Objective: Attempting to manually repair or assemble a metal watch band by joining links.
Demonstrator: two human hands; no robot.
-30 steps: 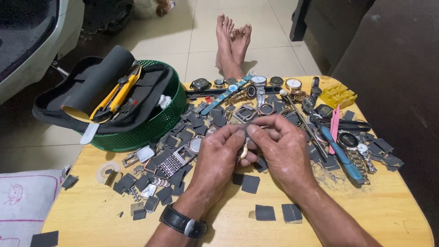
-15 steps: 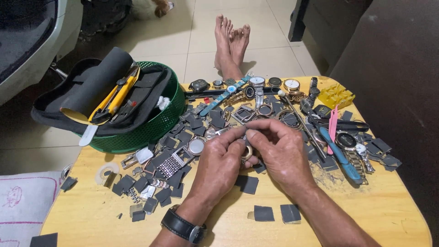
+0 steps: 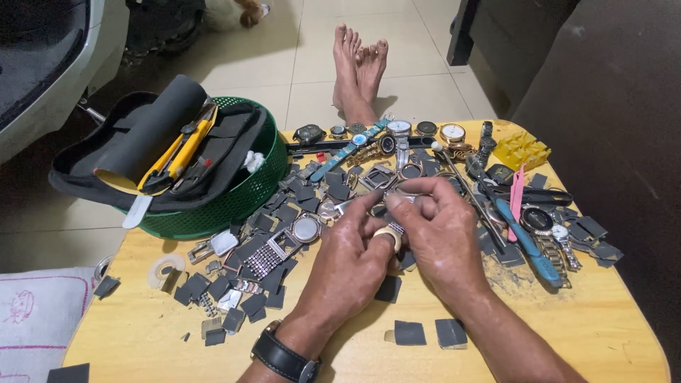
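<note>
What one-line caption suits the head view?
Left hand and right hand pinch a small watch part above a cluttered wooden table.

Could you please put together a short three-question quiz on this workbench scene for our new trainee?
1. True or false: the left hand and the right hand meet over the wooden table on one small metal watch part.
2. Which holds the yellow-handled pliers? A) the green basket B) the yellow plastic block C) the white cloth
3. Fill in: the blue-handled tool lies to the ______ of both hands.

Key: 1 true; 2 A; 3 right.
</note>
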